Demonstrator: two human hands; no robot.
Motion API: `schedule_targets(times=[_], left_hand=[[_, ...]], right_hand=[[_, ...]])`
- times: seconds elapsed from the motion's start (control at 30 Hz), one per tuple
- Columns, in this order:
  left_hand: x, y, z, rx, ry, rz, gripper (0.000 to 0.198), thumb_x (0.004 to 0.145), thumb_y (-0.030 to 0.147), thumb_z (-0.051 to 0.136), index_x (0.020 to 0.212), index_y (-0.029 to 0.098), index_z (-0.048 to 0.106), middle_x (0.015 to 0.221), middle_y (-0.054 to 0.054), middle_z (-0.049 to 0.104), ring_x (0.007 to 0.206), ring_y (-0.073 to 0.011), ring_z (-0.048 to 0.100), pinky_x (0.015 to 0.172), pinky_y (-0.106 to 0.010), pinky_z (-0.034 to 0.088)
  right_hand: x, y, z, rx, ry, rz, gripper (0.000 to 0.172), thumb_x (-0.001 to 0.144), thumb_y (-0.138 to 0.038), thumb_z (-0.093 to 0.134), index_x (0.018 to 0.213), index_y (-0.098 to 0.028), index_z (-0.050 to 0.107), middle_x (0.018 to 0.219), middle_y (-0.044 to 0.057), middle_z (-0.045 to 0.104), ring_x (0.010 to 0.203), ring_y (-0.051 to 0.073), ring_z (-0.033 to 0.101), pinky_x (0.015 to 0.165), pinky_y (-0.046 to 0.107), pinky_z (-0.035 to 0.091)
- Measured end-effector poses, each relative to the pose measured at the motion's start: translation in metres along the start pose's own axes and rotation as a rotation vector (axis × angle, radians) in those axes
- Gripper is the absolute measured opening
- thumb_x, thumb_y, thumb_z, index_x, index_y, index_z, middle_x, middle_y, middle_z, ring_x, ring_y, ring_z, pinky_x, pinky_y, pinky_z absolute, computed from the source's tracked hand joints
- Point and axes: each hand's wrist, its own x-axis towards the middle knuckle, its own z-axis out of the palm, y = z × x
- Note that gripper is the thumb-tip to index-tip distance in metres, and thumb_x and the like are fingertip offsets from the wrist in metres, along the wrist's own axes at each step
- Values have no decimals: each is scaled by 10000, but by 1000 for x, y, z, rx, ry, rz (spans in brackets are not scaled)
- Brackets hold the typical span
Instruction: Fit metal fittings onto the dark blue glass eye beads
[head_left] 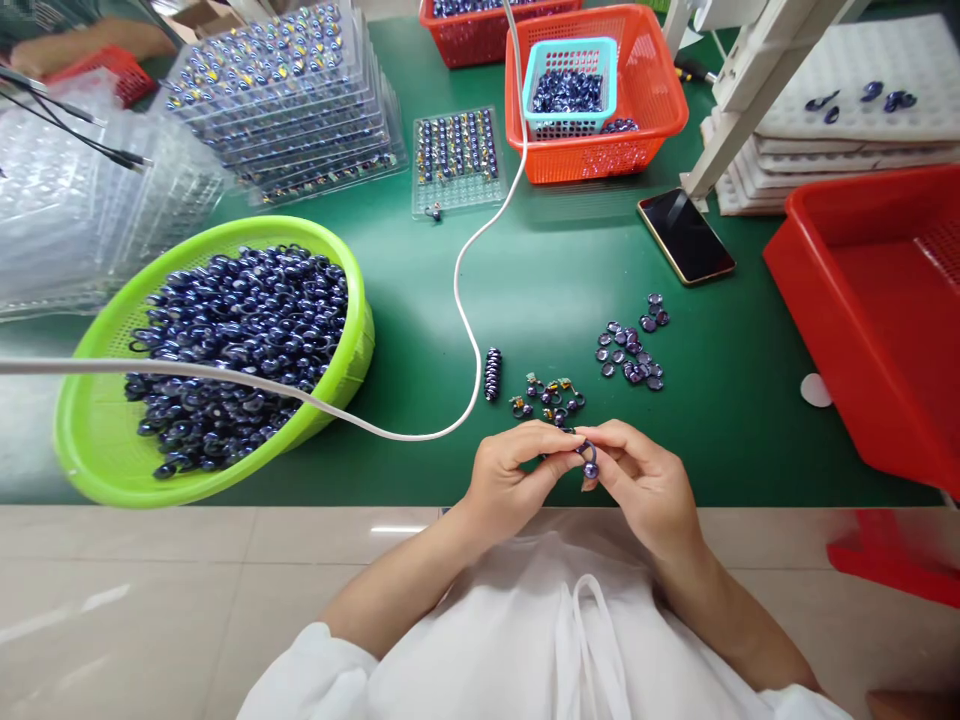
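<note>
Between my two hands, at the table's front edge, is a small glossy dark-blue clip-on earbud part (591, 467), a loop with a round ball end. My left hand (517, 465) pinches it from the left with thumb and forefinger. From the other side, the fingertips of my right hand (645, 475) close on the same part. Just beyond my fingers lie several similar earbud parts (553, 395) with bits of yellow and green. A short row of stacked dark caps (492, 375) rests to their left. Loose dark oval caps (630, 345) are scattered to the right.
A green basket (352, 265) heaped with dark parts stands left. A white cable (469, 310) crosses the green table. Filled clear trays (375, 110), an orange basket (645, 60) and a phone (686, 235) sit farther back. A red bin (847, 330) is right. Another person's arm (90, 45) shows top left.
</note>
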Motion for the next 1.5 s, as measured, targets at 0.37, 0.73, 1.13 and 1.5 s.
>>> schedule_targets(times=[0.37,0.73,1.13,1.5], left_hand=[[4,2,-1,-81,-25,-102,70,785,232,825,828,185,797,761,-65,774,706,-172,702,673,-295,571],[4,13,-8,39,-120,-210,154,845,299,760,807,151,744,771,-84,745,714,-172,674,668,-284,547],[4,19,5,22,-47,-362,114,859,258,713,850,145,719,784,-62,752,709,-160,713,682,-259,592],[9,12,1,-615,-123,-911,307,716,349,864,774,106,685,642,-23,687,541,-124,663,566,-254,584]], right_hand=[[-2,1,-16,-218,-139,-164,302,984,-230,556,1257,-301,665,1048,50,637,728,121,653,639,264,573],[-1,-2,-11,-557,38,-457,243,877,-110,585,1056,-251,668,860,22,719,678,145,665,623,270,550],[0,1,-13,-833,73,-634,315,876,-102,615,1160,-238,617,890,56,724,709,166,697,629,274,572],[0,-2,-12,-689,-25,-597,304,940,-162,576,1229,-247,610,934,57,720,782,172,699,675,282,586]])
